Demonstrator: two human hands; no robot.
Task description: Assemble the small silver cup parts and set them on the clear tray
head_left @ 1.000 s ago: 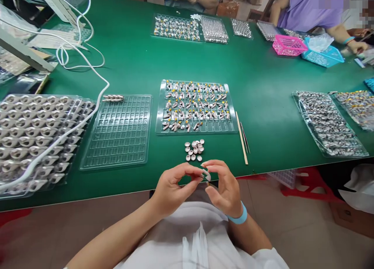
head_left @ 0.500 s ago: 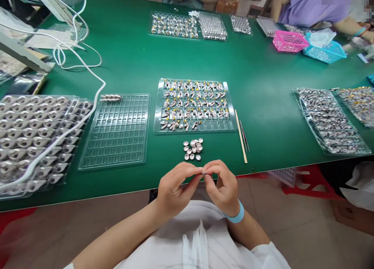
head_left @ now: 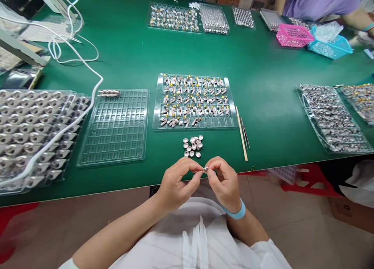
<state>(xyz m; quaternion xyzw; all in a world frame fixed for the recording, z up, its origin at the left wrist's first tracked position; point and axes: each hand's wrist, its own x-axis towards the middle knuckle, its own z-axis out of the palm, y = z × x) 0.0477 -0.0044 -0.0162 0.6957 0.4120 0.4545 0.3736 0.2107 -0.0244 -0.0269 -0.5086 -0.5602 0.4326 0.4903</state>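
My left hand (head_left: 175,183) and my right hand (head_left: 223,181) meet at the near edge of the green table, fingertips pinched together on one small silvery part (head_left: 205,169). Both hands grip it; its shape is mostly hidden by the fingers. A blue band circles my right wrist. Just beyond the hands lies a small heap of round metal caps (head_left: 193,145). Past that sits a clear tray (head_left: 230,123) with rows of small pinkish parts with yellow tips.
An empty clear grid tray (head_left: 115,129) lies to the left, stacked trays of silver shells (head_left: 32,132) beyond it under a white cable (head_left: 87,101). A wooden stick and tweezers (head_left: 242,133) lie right of the centre tray. More trays, pink and blue baskets and other people sit far across.
My fingertips have closed together on the small part, which showed between the hands a second ago. The view has tilted down a little.
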